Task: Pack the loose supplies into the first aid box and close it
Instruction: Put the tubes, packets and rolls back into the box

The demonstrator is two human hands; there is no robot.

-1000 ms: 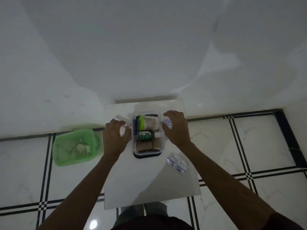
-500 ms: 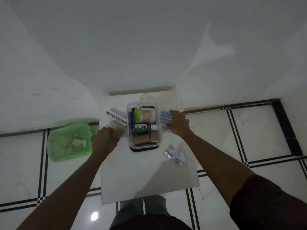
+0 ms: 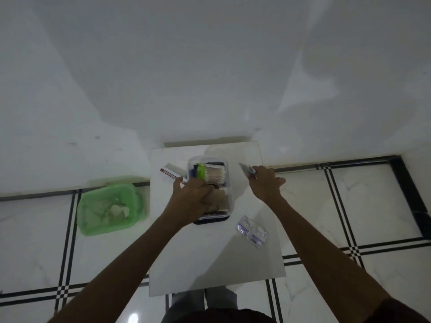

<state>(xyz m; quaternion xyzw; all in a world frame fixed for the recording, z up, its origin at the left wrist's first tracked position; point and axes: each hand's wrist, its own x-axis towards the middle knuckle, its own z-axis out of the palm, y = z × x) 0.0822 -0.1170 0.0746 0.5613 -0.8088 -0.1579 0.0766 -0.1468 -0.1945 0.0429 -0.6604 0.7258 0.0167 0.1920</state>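
The clear first aid box [image 3: 229, 183] stands open on its dark blue lid [image 3: 210, 221] at the back of the white table [image 3: 210, 264]. Inside are a green-capped tub of cotton swabs [image 3: 213, 174] and brown rolls [image 3: 220, 201]. My left hand [image 3: 193, 197] reaches into the box with curled fingers and covers the small bottle there; whether it grips anything is hidden. To the right of the box, my right hand [image 3: 264, 183] holds a flat blue-and-white packet [image 3: 246, 170] lifted off the table. Two blister packs [image 3: 253, 230] lie loose at the front right. A long carton [image 3: 170, 174] lies left of the box.
A green plastic basket [image 3: 107, 206] with crumpled paper sits on the tiled floor left of the table. A white wall rises just behind the table. The table is small, with its edges close to the box on every side.
My left hand moved from the table's left side into the box. My right hand picked up the flat packet beside the box and lifted it.
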